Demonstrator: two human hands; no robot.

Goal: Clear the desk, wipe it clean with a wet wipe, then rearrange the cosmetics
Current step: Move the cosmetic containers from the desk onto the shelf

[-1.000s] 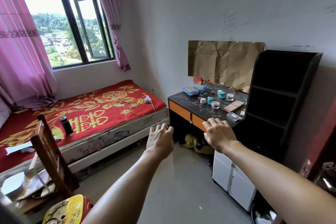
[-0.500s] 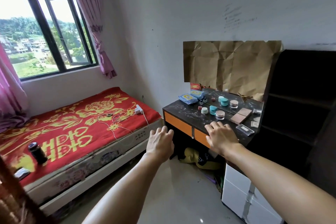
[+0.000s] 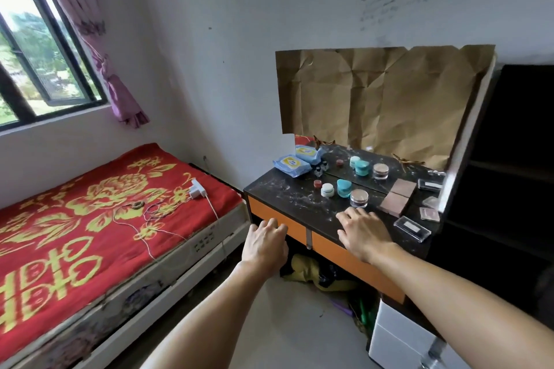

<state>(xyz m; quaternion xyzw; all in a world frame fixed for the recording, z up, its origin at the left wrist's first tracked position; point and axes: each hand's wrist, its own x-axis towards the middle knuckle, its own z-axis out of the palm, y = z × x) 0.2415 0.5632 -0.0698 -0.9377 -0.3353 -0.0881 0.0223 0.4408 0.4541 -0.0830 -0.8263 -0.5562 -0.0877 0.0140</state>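
A dusty black desk point(image 3: 287, 198) with orange drawer fronts stands against the wall. On it lie a blue wet-wipe pack point(image 3: 291, 164), a small white jar point(image 3: 327, 189), a teal heart-shaped jar point(image 3: 344, 187), a clear round jar point(image 3: 358, 198), a tiny red pot point(image 3: 317, 183), a brown palette point(image 3: 395, 203) and a clear flat case point(image 3: 413, 228). A mirror strip behind them repeats the jars. My left hand point(image 3: 265, 244) hovers open in front of the left drawer. My right hand point(image 3: 361, 232) is open over the desk's front edge, holding nothing.
Crumpled brown paper point(image 3: 380, 99) covers the mirror. A dark shelf unit point(image 3: 509, 165) stands right of the desk. A bed with a red cover point(image 3: 90, 219), charger and cable lies to the left. Bags and clutter point(image 3: 323, 275) sit under the desk; a white cabinet point(image 3: 401, 338) stands below.
The view has closed in on the desk and turned right. Both hands have come forward; the right one now reaches over the desk's front edge, the left one nears the drawer.
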